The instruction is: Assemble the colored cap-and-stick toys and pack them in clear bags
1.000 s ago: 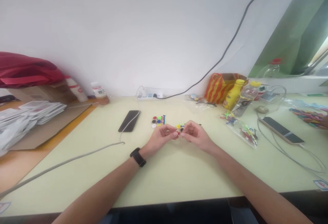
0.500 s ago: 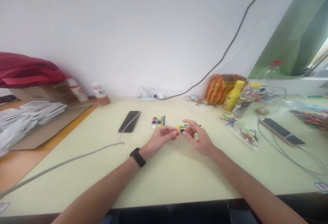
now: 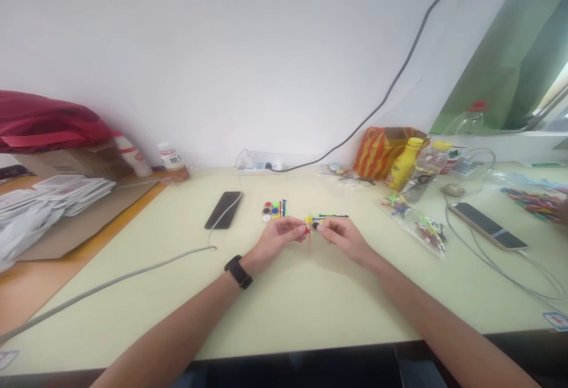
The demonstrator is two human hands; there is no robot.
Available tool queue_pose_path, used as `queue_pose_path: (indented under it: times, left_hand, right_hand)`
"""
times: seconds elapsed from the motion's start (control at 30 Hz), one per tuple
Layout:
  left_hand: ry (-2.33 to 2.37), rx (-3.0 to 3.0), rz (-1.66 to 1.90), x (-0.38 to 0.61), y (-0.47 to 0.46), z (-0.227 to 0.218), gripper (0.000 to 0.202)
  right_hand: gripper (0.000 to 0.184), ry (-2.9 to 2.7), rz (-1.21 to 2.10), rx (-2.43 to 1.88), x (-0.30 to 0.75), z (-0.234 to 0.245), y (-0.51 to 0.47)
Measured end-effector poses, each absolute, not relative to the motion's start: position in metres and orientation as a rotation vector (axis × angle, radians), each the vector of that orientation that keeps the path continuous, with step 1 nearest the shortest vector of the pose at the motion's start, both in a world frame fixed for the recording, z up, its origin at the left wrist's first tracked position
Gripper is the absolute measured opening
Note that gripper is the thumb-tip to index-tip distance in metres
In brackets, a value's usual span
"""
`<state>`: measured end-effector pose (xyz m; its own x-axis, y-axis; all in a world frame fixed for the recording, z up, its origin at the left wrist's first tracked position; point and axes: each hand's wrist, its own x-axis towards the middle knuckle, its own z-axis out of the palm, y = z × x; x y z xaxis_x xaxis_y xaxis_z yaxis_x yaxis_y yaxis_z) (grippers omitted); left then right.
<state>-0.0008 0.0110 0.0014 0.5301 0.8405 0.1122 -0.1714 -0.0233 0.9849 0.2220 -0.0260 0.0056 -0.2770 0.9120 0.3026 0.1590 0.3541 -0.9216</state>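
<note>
My left hand (image 3: 281, 235), with a black watch on its wrist, pinches a small red plastic piece (image 3: 307, 230) between thumb and fingertips. A thin reddish stick (image 3: 309, 245) hangs below it, blurred. Facing it, my right hand (image 3: 344, 235) has thumb and fingers closed together; what they hold, if anything, is too small to make out. A black disc (image 3: 315, 226) shows at the right fingertips, and I cannot tell whether they touch it. Just behind lie a yellow piece (image 3: 309, 220) and a dark green stick (image 3: 335, 216). Beyond my left hand are several coloured discs (image 3: 267, 212) and coloured sticks (image 3: 284, 207).
A black phone (image 3: 223, 210) with a cable lies left. To the right are a bag of small plastic parts (image 3: 428, 231), a yellow bottle (image 3: 404, 163), a clear bottle (image 3: 428, 169), a striped bag (image 3: 375, 154) and another phone (image 3: 488, 226). A power strip (image 3: 260, 166) sits by the wall.
My right hand's fingers, spread apart before, have come together near the black disc. My left hand stays in place with the red piece.
</note>
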Motion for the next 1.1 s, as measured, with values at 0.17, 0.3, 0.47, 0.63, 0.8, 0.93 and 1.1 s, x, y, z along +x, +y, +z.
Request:
queue_pose_path:
  times: [0.17, 0.3, 0.47, 0.63, 0.8, 0.93, 1.1]
  left_hand:
    - [0.653, 1.368, 0.882, 0.0, 0.009, 0.003, 0.027]
    - [0.639, 1.365, 0.851, 0.0, 0.009, 0.002, 0.027]
    - [0.623, 1.345, 0.837, 0.0, 0.01, -0.001, 0.028]
    - [0.634, 1.359, 0.856, -0.001, 0.009, 0.0, 0.027]
    - [0.655, 1.35, 0.873, -0.001, 0.01, 0.0, 0.027]
    - [0.671, 1.343, 0.894, 0.0, 0.011, 0.0, 0.027]
    - [0.655, 1.353, 0.876, 0.0, 0.01, 0.002, 0.03]
  right_hand:
    - [0.03, -1.6, 1.049, -0.939, 0.214, 0.005, -0.028]
    - [0.026, -1.627, 1.053, -0.953, 0.213, -0.001, -0.027]
    - [0.025, -1.642, 1.055, -0.982, 0.212, -0.005, -0.025]
    - [0.035, -1.569, 1.089, -0.973, 0.211, -0.005, -0.024]
    - [0.033, -1.352, 1.288, -0.937, 0.218, 0.002, -0.024]
    - [0.07, -1.498, 1.578, -0.737, 0.226, 0.009, -0.027]
    - [0.038, -1.437, 1.365, -0.845, 0.222, 0.007, -0.025]
